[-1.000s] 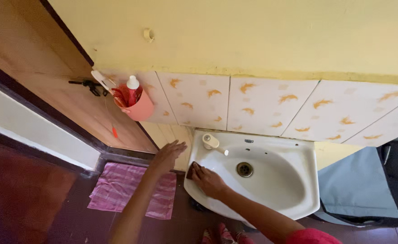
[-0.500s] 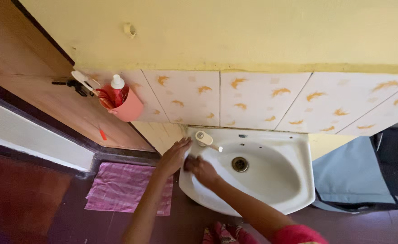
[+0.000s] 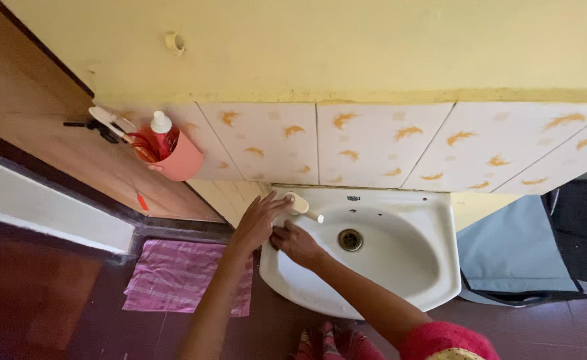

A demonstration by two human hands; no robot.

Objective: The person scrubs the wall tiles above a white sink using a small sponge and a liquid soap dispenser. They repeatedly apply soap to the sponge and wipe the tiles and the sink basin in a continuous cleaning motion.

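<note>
On wall, pink cup [image 3: 181,160] holding bottle [image 3: 162,132]

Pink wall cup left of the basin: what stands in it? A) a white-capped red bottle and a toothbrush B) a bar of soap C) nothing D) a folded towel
A: the pink cup holds a red bottle with a white cap beside a white-handled toothbrush.

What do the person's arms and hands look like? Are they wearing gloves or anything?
No gloves: the left hand and right hand are both bare, and so are the forearms. No rings, watch or bangles show. Near the right shoulder there is a bit of pink-red clothing. The left arm shows no sleeve in view.
</note>
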